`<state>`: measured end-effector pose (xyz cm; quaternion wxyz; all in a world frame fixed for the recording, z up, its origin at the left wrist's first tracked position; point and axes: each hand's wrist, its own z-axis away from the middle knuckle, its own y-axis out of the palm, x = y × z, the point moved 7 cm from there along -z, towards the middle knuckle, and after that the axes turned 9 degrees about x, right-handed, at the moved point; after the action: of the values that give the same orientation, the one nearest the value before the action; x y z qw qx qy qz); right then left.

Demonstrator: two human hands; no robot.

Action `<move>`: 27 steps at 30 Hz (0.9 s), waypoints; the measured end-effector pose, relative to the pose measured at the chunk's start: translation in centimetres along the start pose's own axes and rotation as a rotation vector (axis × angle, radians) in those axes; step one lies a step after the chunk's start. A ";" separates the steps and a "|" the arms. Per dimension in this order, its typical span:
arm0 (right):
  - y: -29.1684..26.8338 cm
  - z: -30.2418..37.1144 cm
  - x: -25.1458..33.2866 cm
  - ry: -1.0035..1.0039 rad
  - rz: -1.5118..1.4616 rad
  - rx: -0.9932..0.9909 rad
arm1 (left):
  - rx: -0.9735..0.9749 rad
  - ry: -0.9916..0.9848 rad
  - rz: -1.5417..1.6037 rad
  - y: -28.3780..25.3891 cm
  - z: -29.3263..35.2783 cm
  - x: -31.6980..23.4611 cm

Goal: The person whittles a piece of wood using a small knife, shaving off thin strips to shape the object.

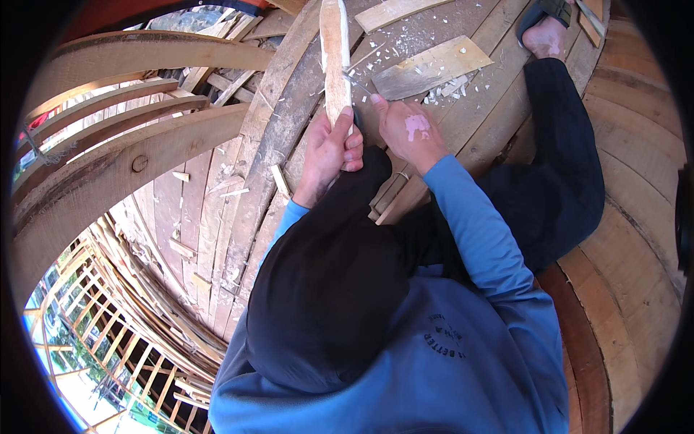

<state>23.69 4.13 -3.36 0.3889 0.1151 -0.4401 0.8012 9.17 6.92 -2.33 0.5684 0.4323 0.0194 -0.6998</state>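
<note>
A long, flat strip of pale wood (pixel 334 65) points away from me, its near end gripped in my left hand (pixel 330 153) with the thumb along its face. My right hand (pixel 410 132) is closed round a knife (pixel 361 87). Its handle is hidden in my fingers, and the thin blade reaches to the right edge of the strip. A thin sliver (pixel 367 56) sticks out beside the blade. Just beyond my right hand lies a flat board (pixel 434 69), with pale wood chips (pixel 450 88) scattered on and around it.
I sit on a curved plank floor (pixel 199 210), my dark-trousered right leg (pixel 567 145) stretched out to the right. Thick curved timber ribs (pixel 144 155) rise at the left. Offcuts (pixel 280 181) lie on the planks. A slatted wooden frame (pixel 108 318) shows at lower left.
</note>
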 end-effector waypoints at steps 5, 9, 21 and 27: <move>-1.5 0.5 0.9 -0.014 0.031 0.256 | 0.012 -0.064 0.064 -1.5 1.4 -0.2; -1.4 -0.2 0.5 -0.117 0.006 0.195 | 0.019 -0.027 0.066 -1.8 2.7 0.5; 4.6 -0.3 4.2 -0.521 -0.099 0.261 | -0.251 0.056 0.523 -8.4 8.6 7.6; 3.4 -0.5 5.0 -0.484 -0.114 0.366 | -0.277 0.073 0.553 -8.0 6.7 6.7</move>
<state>17.98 6.06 -3.12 0.2899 0.3953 -0.3612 0.7932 -1.09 1.07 -6.02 0.7896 0.3643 0.0166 -0.4935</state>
